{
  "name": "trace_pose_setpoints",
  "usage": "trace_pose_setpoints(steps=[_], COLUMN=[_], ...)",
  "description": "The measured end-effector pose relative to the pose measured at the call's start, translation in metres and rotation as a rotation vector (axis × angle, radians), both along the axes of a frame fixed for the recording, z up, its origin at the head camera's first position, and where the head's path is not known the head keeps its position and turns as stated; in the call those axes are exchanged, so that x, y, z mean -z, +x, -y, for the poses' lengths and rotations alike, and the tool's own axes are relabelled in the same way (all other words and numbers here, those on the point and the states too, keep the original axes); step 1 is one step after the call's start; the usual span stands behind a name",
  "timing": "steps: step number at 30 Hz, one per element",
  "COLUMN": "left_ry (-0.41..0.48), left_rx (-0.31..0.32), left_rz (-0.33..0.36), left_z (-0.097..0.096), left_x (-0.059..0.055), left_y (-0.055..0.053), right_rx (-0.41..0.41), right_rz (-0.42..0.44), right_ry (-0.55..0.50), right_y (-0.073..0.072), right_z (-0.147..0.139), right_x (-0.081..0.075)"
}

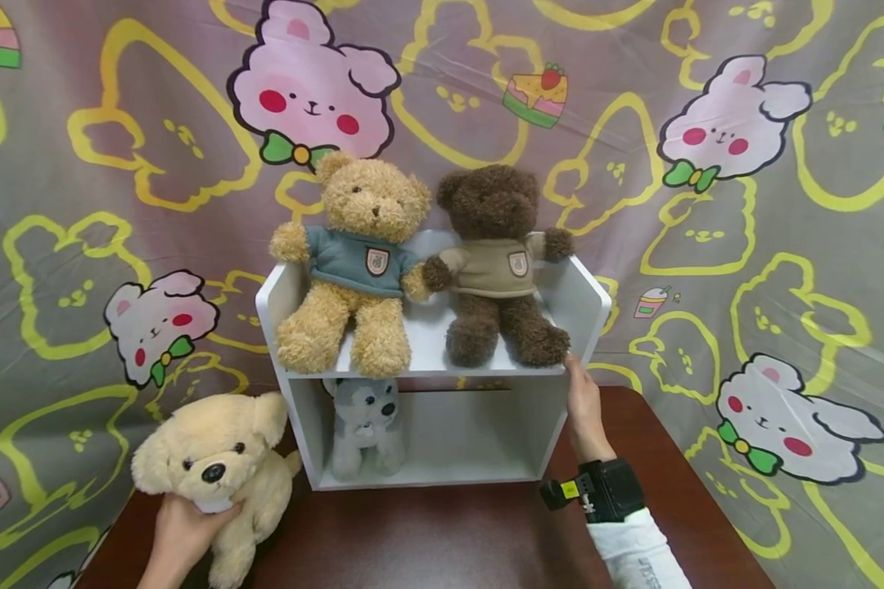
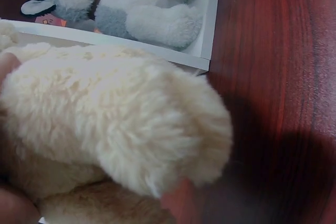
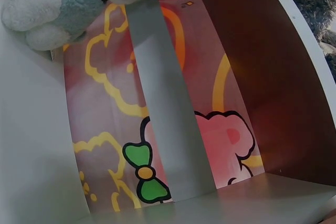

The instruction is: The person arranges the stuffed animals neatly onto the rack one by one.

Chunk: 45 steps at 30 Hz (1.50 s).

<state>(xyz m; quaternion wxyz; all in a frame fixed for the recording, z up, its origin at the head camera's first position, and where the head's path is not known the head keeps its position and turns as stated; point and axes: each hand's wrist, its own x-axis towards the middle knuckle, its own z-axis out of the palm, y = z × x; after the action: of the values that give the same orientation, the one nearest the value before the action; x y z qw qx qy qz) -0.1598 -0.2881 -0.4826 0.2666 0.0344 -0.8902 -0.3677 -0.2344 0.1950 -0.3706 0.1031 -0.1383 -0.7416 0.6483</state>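
Note:
In the head view my left hand (image 1: 184, 528) holds a cream plush dog (image 1: 258, 491) under its chin, left of the white shelf (image 1: 427, 478). The dog's pale fur (image 2: 121, 114) fills much of the left wrist view, with parts of the hand at its left edge. My right hand (image 1: 585, 409) touches the shelf's right side near the upper board, its fingers extended upward and partly hidden. On top sit a tan teddy bear (image 1: 368, 204) in a blue shirt and a dark brown teddy bear (image 1: 489, 204) in a khaki shirt.
A grey and white plush husky (image 1: 368, 425) stands in the lower compartment, at its left end. The shelf has an open back crossed by a grey strip (image 3: 168, 108). Beneath is a dark red-brown wooden table (image 1: 442, 540); a cartoon-printed cloth (image 1: 604, 49) hangs behind.

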Motion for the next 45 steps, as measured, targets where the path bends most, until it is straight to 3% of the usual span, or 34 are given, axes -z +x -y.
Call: trace_pose_setpoints(steps=[5, 14, 18, 21, 25, 32, 38, 45], left_ry=[-0.049, -0.109, -0.128, -0.147, -0.15, -0.129, -0.092, -0.043], left_rx=[0.042, 0.135, 0.145, 0.152, 0.176, 0.204, 0.224, 0.236], left_rz=[0.08, 0.077, 0.058, 0.086, 0.137, 0.121, 0.214, 0.091], left_z=[0.004, 0.001, -0.003, -0.007, -0.01, -0.018, -0.025, -0.036], left_x=[-0.001, -0.002, -0.002, -0.004, -0.007, -0.011, -0.014, -0.012], left_y=[0.006, 0.016, 0.018, 0.019, 0.02, 0.021, 0.023, 0.027], right_rx=[0.01, 0.014, 0.006, 0.001, -0.006, 0.004, 0.01, 0.014], right_rz=[-0.001, -0.004, 0.012, 0.017, 0.015, 0.005, 0.003, 0.014], right_ry=[0.019, 0.012, -0.004, -0.009, -0.007, -0.001, -0.016, -0.01], right_y=[-0.002, 0.0, -0.002, -0.002, -0.003, -0.003, -0.002, -0.002], right_z=[0.0, 0.0, -0.001, -0.002, -0.003, -0.001, 0.0, 0.0], right_x=[0.0, -0.001, -0.002, -0.002, -0.001, 0.0, 0.0, -0.002])
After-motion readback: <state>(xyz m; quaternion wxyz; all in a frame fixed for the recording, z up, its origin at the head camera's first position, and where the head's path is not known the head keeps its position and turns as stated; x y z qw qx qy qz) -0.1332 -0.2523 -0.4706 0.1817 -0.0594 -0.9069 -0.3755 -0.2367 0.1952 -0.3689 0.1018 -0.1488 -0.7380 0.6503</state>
